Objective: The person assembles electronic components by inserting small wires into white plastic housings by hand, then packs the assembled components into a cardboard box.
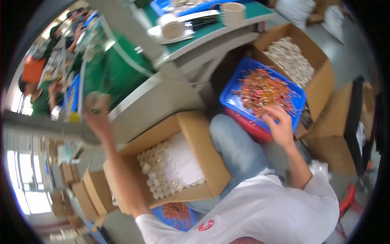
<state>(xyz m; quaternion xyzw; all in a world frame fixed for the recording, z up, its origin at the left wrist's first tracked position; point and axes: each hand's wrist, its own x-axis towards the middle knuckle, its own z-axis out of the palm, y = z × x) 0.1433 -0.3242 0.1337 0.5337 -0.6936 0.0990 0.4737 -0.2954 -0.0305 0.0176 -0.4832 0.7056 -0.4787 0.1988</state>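
My right hand [280, 125] is at the near edge of a blue tray [224, 97] piled with small orange, red and yellow stick-like parts [262, 90]. Its thumb and forefinger are bent together at the heap; whatever lies between them is too small to make out. Raised at the left, my left hand [99, 116] is closed round a whitish round piece [96, 99], smeared by motion. Below and between my arms, an open cardboard box [205, 152] contains several small whitish cylinders [155, 162], standing in rows on a white sheet.
Behind the tray stands a carton of pale pieces [289, 59]. A green-topped table [199, 38] bears a cup-like tan container [232, 14] and a scale-like device [172, 28]. A grey post [138, 30] rises near my left hand. Other people work at the far left.
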